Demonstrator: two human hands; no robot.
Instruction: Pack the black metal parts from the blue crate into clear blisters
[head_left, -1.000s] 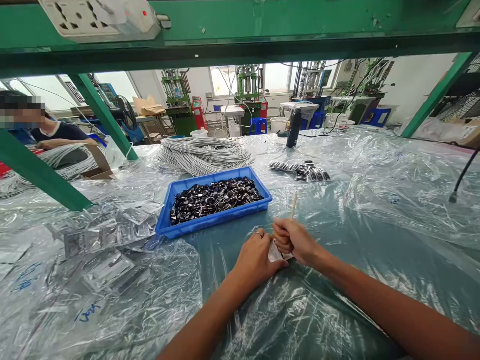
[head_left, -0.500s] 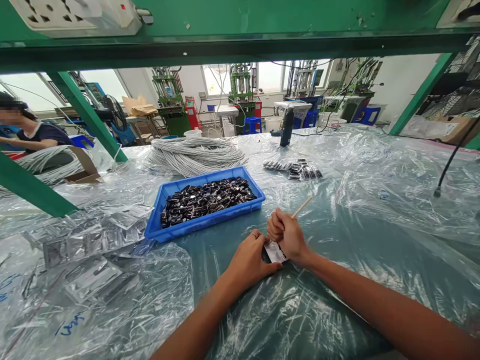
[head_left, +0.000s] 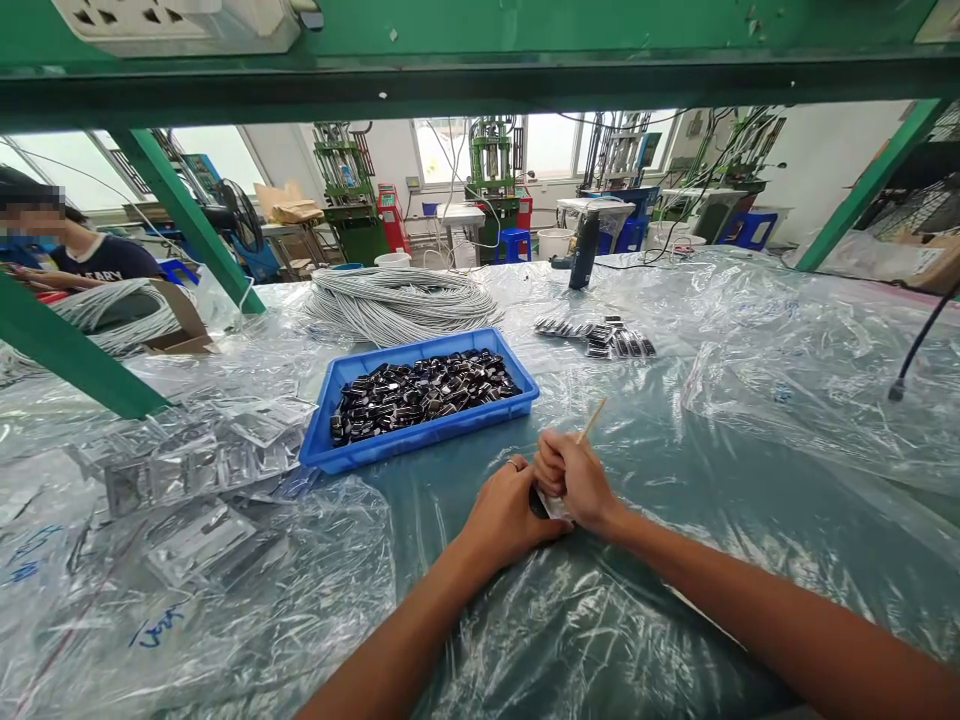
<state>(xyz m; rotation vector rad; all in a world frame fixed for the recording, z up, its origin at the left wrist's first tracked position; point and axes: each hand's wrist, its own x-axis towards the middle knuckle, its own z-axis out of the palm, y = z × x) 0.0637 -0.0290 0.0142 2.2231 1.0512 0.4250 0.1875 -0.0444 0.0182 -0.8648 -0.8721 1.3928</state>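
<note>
My right hand is closed in a fist around a thin pale stick, whose upper end juts out above the fingers; its lower end is hidden. Under that fist lies a small flat piece, whitish with a dark edge, mostly covered by my hands. My left hand, with a ring on one finger, grips this piece at the tabletop between thumb and fingers. Beyond both hands stands a blue tray filled with small shiny black parts.
Several black pieces lie past the tray, near a dark upright device. A coil of grey cable sits behind the tray. Clear plastic packets lie left. A green beam crosses overhead. A person sits far left.
My right fist has shifted slightly left and nearer over the flat piece, covering more of it. The stick stands steeper. The whole view has shifted slightly.
</note>
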